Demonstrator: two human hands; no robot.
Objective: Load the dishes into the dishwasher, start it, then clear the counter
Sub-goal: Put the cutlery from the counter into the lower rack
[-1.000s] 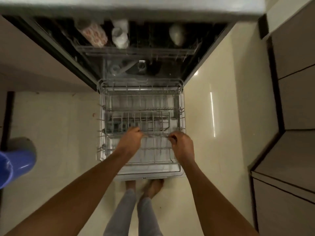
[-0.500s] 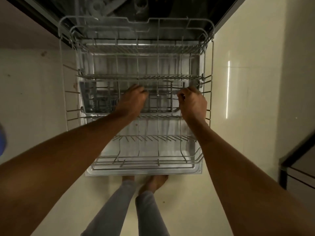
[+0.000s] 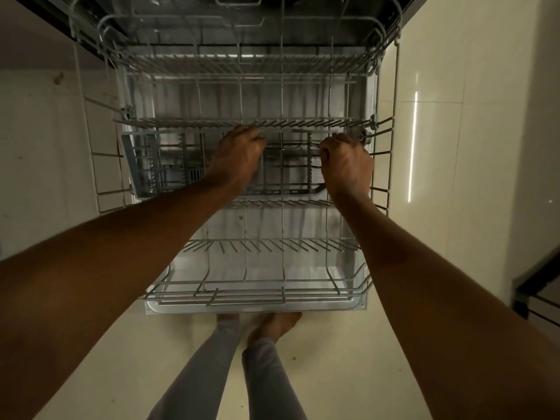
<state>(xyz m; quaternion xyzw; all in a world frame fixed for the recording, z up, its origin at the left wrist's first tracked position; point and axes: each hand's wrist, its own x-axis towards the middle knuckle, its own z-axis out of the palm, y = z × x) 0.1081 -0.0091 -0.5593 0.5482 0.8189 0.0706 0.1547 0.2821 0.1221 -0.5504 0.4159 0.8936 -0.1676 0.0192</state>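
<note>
Leaning over the pulled-out lower dishwasher rack (image 3: 242,295), empty of dishes. Left hand (image 3: 239,156) and right hand (image 3: 345,165), fingers (image 3: 328,147) curled round wires of the cutlery basket (image 3: 169,165) beneath them, probably repositioning it before loading.

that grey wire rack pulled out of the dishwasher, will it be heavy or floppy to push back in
Probably light: the grey wire lower rack looks empty apart from a grey plastic cutlery basket. Likely stiff rather than floppy, since it is a welded grid of thick wire. It should move straight in, resting on the open dishwasher door, with the left hand and right hand gripping its wires.
</note>
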